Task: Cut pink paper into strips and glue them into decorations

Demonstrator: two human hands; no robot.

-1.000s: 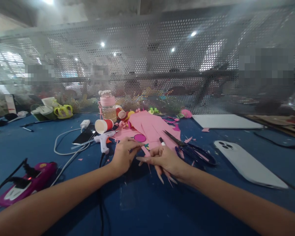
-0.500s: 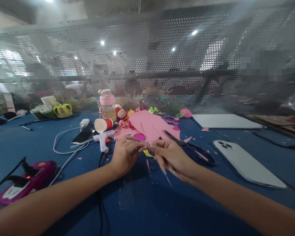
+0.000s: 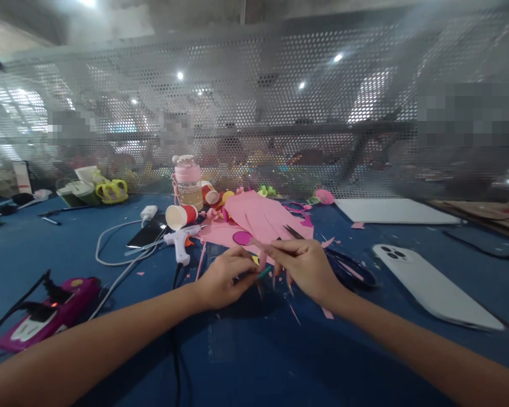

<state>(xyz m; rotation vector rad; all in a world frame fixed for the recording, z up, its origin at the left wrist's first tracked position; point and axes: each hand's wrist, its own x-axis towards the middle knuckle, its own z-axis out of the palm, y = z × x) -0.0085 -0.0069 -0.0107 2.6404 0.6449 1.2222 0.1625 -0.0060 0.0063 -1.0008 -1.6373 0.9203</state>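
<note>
My left hand point(image 3: 227, 278) is low over the blue table, its fingers curled together around a thin green stick point(image 3: 264, 272) whose end pokes out toward the right. Beside it, my right hand point(image 3: 307, 267) has thumb and forefinger pinched on a narrow pink paper strip point(image 3: 262, 259), partly hidden by the fingers. Just beyond the fingertips lies a magenta disc point(image 3: 241, 237) on pink paper sheets point(image 3: 267, 215). Dark-handled scissors point(image 3: 352, 269) rest partly behind my right hand. Thin pink scraps lie below the hands.
A white glue gun point(image 3: 178, 244), a red paper cup point(image 3: 189, 214) and a pink-lidded bottle point(image 3: 189, 183) stand left of the paper. A purple power strip point(image 3: 46, 316) is far left. At right lie a white phone point(image 3: 436, 288) and a white sheet point(image 3: 396, 211). Perforated metal screens the back.
My hands have drawn slightly apart, the left lower and the right a little rightward. The green stick and a pink strip beside my left hand now show, as does a scrap below my right wrist.
</note>
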